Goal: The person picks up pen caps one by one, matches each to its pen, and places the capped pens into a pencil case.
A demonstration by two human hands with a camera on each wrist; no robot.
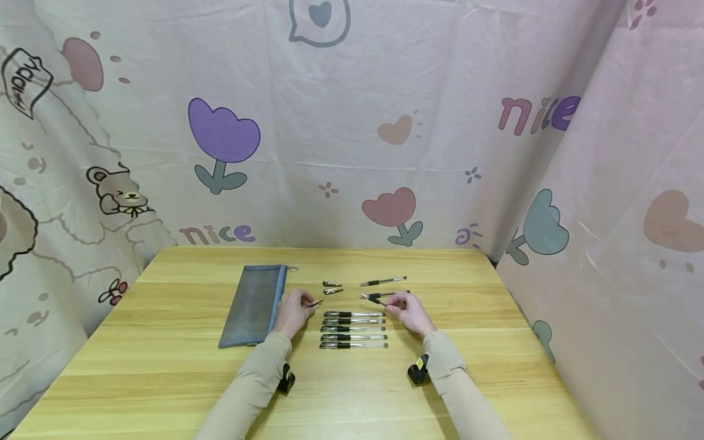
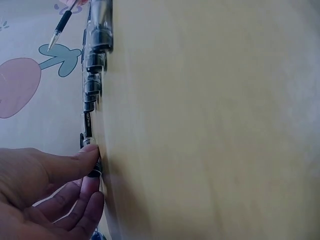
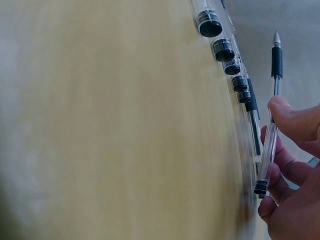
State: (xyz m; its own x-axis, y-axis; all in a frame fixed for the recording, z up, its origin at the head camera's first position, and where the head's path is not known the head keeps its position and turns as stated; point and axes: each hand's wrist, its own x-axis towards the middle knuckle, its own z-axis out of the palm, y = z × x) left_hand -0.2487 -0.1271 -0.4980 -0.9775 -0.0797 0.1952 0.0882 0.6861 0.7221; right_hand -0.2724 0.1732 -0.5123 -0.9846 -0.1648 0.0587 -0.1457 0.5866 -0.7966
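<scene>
My left hand (image 1: 293, 311) pinches a black-and-clear pen cap (image 2: 94, 172) between thumb and fingers, just left of the pens. On the other side my right hand (image 1: 411, 313) holds an uncapped gel pen (image 3: 276, 62) by its clear barrel; the bare tip points toward the left hand. Between and nearer than the hands lies a row of several capped gel pens (image 1: 352, 329), all parallel. Beyond them are two uncapped pens (image 1: 383, 281) on the right and two loose caps (image 1: 332, 283) on the left.
A blue-grey mesh zip pouch (image 1: 250, 305) lies flat on the wooden table (image 1: 165, 366), beside the left hand. Printed curtains (image 1: 341, 146) hang behind the table and along both sides. Each sleeve has a black wrist camera (image 1: 418, 369) under it.
</scene>
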